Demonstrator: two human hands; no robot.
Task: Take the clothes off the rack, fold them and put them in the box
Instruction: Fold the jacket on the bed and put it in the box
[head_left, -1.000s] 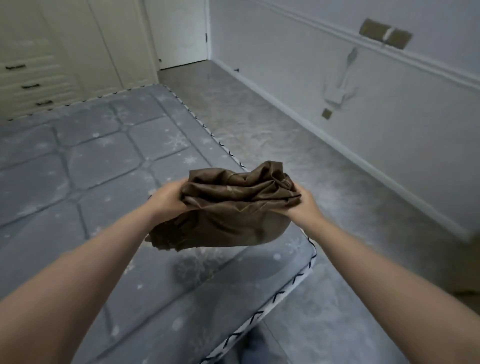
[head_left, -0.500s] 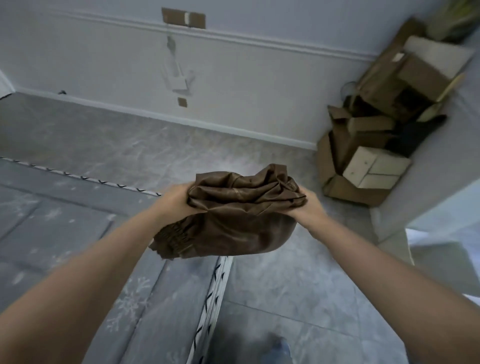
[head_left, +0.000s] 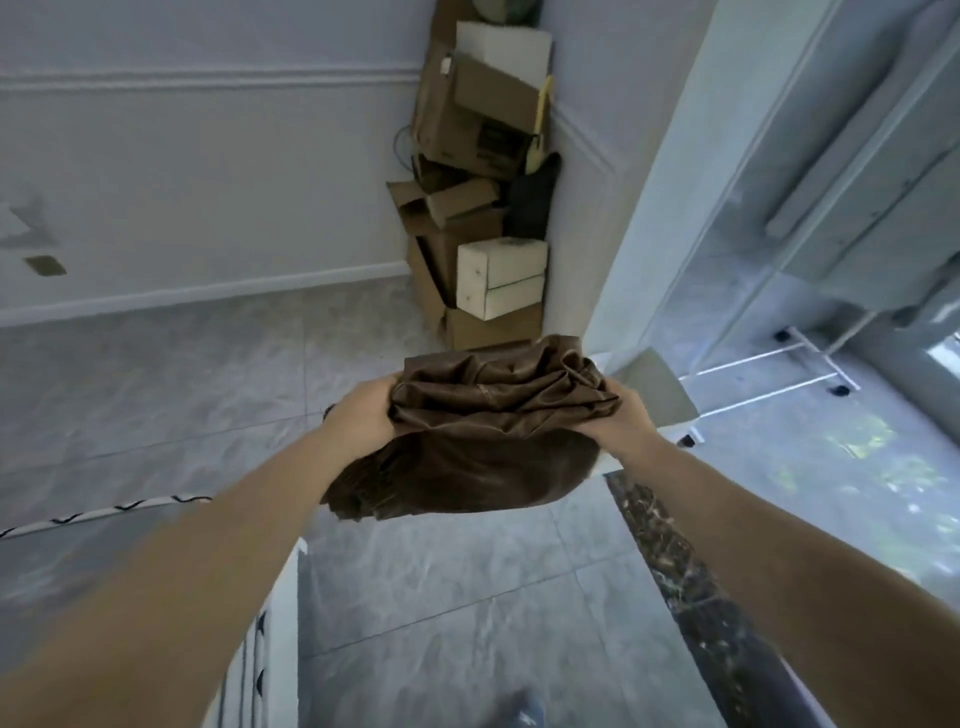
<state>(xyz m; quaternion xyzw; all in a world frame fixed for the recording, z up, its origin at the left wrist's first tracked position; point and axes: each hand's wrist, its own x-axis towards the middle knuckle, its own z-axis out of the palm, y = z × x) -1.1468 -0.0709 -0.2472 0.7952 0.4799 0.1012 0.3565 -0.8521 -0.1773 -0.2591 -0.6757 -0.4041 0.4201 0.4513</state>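
Between the two bare hands, left hand (head_left: 363, 415) and right hand (head_left: 621, 418), hangs the folded brown satin garment (head_left: 488, 431), each grip curled round one end. This looks like the carrying step (no target box identifiable); beyond the grip, stacked cardboard boxes (head_left: 483, 218) fill the corner.

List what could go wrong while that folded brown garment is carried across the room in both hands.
1. The brown garment is gripped only at its sides by the left hand and right hand; its loose lower folds sag and could come unfolded.
2. The bundle hides the floor just ahead, and the dark threshold strip lies close by, so a stumble seems possible.
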